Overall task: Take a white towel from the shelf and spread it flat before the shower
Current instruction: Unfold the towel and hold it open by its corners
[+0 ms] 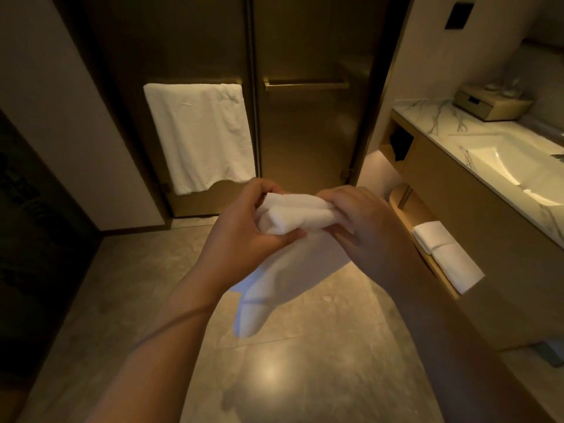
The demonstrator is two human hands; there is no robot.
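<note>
White terry, half unfolded, bunched at the centre of the frame: white towel [293, 221] clamped between left hand [244, 227] and right hand [363, 230], both closed on its folded upper edge, with a loose tail hanging down toward lower centre above the tiled floor [274, 370]. Held in the air, not yet laid.

Best done, by judgement: found two adjacent corners, one per hand; drew hands apart until the edge ran taut; shook the remaining folds out; lowered the far edge first onto the tiles just before the doors, then smoothed outward.

Counted, near to far: two hands; one towel in hand; two folded towels [445, 254] side by side on the open shelf [412, 209] at right centre; one marble counter [433, 117] with one basin [518, 169] and one box [491, 103] at upper right; one hanging towel [201, 135] over the left bar; two shower doors [305, 123] at upper centre, two bars.
</note>
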